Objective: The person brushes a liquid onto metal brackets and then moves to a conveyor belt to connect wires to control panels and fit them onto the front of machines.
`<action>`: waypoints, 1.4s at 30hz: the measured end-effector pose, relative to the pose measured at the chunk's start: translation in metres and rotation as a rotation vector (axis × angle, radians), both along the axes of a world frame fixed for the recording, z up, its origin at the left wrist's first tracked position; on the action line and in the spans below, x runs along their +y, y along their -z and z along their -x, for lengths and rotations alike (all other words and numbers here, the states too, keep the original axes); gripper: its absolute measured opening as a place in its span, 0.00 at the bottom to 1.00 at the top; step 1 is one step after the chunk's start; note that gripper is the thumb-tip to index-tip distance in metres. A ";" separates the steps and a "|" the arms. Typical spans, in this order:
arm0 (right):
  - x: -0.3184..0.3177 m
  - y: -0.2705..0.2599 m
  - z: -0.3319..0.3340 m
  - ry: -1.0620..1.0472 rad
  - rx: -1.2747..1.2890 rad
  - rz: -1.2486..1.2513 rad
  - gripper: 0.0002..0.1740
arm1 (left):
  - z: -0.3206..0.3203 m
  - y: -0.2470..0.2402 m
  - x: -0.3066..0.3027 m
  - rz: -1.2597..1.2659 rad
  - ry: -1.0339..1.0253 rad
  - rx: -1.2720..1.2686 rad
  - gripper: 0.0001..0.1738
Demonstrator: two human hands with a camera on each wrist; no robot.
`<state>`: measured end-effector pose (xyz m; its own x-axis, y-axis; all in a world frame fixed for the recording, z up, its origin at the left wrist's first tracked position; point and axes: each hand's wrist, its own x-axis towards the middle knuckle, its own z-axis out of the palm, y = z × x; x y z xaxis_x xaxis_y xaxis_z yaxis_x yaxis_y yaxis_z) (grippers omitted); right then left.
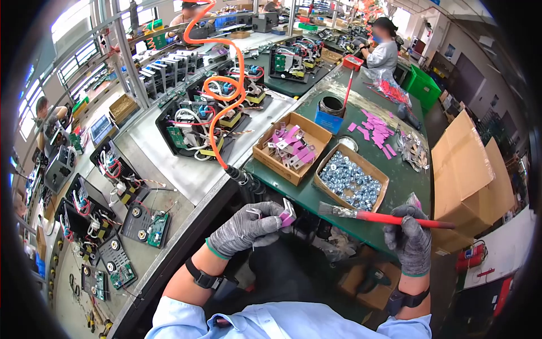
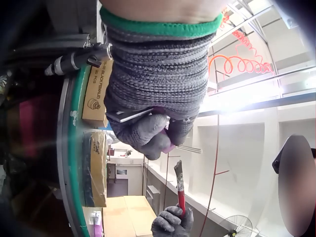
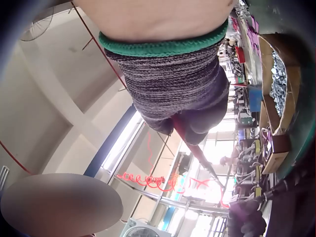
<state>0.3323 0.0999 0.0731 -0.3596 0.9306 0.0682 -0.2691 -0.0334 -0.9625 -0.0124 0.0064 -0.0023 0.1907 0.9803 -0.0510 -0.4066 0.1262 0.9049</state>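
Note:
The gloved left hand (image 1: 245, 230) holds a small bent metal piece with a pink-purple face (image 1: 287, 213) between thumb and fingers; more metal edges show by its curled fingers. In the left wrist view that hand (image 2: 153, 108) grips metal strips (image 2: 131, 115). The gloved right hand (image 1: 411, 240) grips a red-handled brush (image 1: 389, 219), its bristles pointing left toward the left hand, a little apart from it. A purple and clear item (image 1: 414, 200) shows just above the right hand. In the right wrist view the hand (image 3: 173, 98) hides part of the red handle (image 3: 197, 154).
On the green table (image 1: 271, 179) stand a carton of pink-purple pieces (image 1: 305, 175), a carton of bolts (image 1: 361, 210) and a black-mouthed pot in blue (image 1: 328, 121). Loose pink strips (image 1: 364, 133) lie behind. An orange coiled hose (image 1: 213, 133) hangs at centre; a tall carton (image 1: 460, 164) stands right.

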 end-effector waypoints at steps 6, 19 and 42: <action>0.007 0.004 0.010 -0.125 0.082 0.071 0.14 | -0.006 -0.006 -0.003 0.028 0.009 0.148 0.29; 0.006 -0.018 -0.002 -0.055 -0.159 -0.031 0.12 | -0.027 -0.007 0.023 -0.039 0.053 0.088 0.29; 0.030 -0.026 0.013 -0.170 -0.232 -0.034 0.08 | -0.011 0.001 0.040 -0.044 0.170 0.224 0.11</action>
